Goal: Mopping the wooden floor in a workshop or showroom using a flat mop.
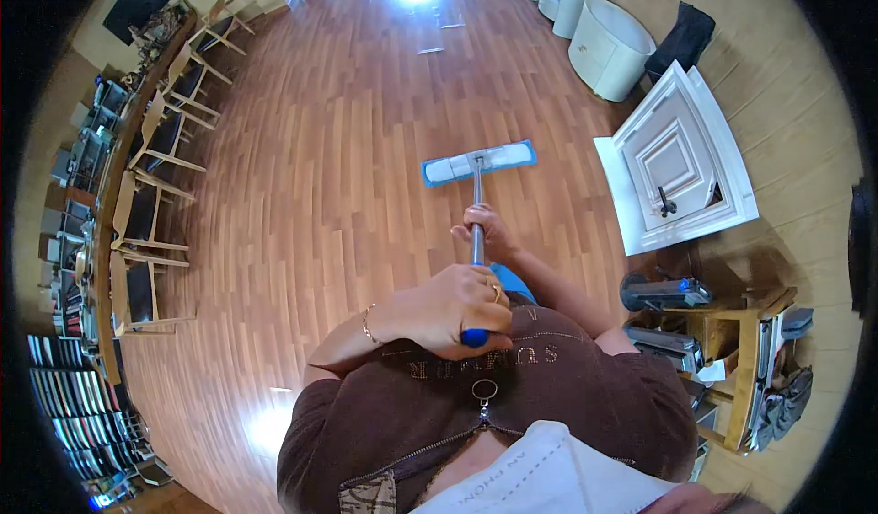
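Observation:
A flat mop with a blue-edged, pale rectangular head lies on the wood floor ahead of me, its head tilted slightly up to the right. From the head a grey metal pole runs back toward my chest. My left hand, with a bracelet at the wrist and a ring, is closed around the top of the pole. The blue end of the handle shows below its fingers. Farther down the pole, my right hand wraps the metal shaft.
Wood-framed chairs with dark seats line a long cluttered counter on the left. To the right, a white door panel leans by the wall. Beyond it stand white rounded cabinets; nearer is a wooden shelf with equipment.

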Action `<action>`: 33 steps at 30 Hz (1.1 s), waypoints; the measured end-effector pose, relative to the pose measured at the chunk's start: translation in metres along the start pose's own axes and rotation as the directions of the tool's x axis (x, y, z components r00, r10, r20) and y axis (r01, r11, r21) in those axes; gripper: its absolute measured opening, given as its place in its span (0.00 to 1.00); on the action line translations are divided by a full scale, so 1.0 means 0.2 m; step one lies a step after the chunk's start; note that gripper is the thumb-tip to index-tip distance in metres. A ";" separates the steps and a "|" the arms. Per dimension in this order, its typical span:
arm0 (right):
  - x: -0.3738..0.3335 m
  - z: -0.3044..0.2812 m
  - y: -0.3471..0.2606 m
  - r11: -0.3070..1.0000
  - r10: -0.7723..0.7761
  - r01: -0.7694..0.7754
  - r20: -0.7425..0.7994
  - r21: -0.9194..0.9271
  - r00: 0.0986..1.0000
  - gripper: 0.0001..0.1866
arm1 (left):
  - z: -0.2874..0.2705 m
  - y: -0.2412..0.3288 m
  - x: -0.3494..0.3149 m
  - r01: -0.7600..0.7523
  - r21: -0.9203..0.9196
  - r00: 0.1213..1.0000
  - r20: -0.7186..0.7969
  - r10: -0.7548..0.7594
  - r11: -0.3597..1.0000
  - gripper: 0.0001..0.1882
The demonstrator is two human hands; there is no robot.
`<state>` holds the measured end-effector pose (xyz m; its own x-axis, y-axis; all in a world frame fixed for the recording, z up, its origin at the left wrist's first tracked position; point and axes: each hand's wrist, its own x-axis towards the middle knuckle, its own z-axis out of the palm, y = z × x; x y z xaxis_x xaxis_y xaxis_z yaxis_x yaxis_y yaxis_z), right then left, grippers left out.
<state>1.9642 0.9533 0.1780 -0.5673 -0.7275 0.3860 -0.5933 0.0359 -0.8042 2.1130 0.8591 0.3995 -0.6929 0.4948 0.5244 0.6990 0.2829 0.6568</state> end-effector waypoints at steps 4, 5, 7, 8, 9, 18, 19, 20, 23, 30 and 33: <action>0.00 -0.03 -0.03 0.985 -0.091 0.097 0.050 -0.140 0.995 0.15 | 0.02 -0.03 -0.02 -0.055 -0.071 0.997 0.041 0.058 0.996 0.16; 0.02 -0.02 -0.02 0.985 -0.074 0.082 0.058 -0.154 0.996 0.14 | -0.01 -0.04 -0.02 -0.031 -0.081 0.999 0.013 0.032 0.996 0.15; 0.10 0.00 0.06 0.987 -0.066 0.072 0.050 -0.141 0.997 0.15 | -0.07 -0.08 -0.02 0.002 -0.069 0.999 -0.049 -0.005 0.998 0.13; 0.14 0.01 0.11 0.989 -0.052 0.057 0.041 -0.133 0.998 0.16 | -0.09 -0.11 -0.03 0.013 -0.048 0.996 -0.084 -0.017 0.999 0.11; 0.17 0.02 0.16 0.994 -0.050 0.052 0.029 -0.093 0.998 0.16 | -0.10 -0.16 -0.04 0.045 -0.053 0.995 -0.081 -0.049 0.998 0.10; 0.47 0.00 0.71 0.961 -0.255 0.257 -0.031 0.100 0.967 0.17 | -0.03 -0.64 -0.02 0.169 -0.011 0.984 -0.057 -0.169 0.986 0.08; 0.53 -0.03 0.71 0.955 -0.292 0.292 -0.009 0.045 0.956 0.18 | -0.06 -0.68 0.00 0.194 0.009 0.980 -0.040 -0.194 0.981 0.08; 0.55 -0.04 0.70 0.957 -0.285 0.285 -0.008 0.046 0.959 0.18 | -0.10 -0.68 0.04 0.187 -0.004 0.980 -0.066 -0.187 0.982 0.08; 0.61 -0.04 0.54 0.969 -0.245 0.245 -0.001 -0.030 0.969 0.16 | -0.25 -0.53 0.11 0.185 0.055 0.978 -0.110 -0.178 0.981 0.09; 0.59 -0.11 0.15 0.998 0.011 -0.005 0.105 -0.057 0.994 0.14 | -0.48 -0.36 0.23 0.048 -0.115 0.998 0.045 -0.043 0.992 0.10; 0.65 -0.15 0.18 0.993 -0.032 0.042 0.086 -0.112 0.996 0.14 | -0.52 -0.41 0.24 0.051 -0.163 0.999 0.007 -0.050 0.985 0.11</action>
<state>1.8526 0.8800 0.2122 -0.4967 -0.7847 0.3710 -0.6767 0.0824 -0.7316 2.0031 0.7750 0.4268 -0.7261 0.4854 0.4870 0.6248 0.1700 0.7621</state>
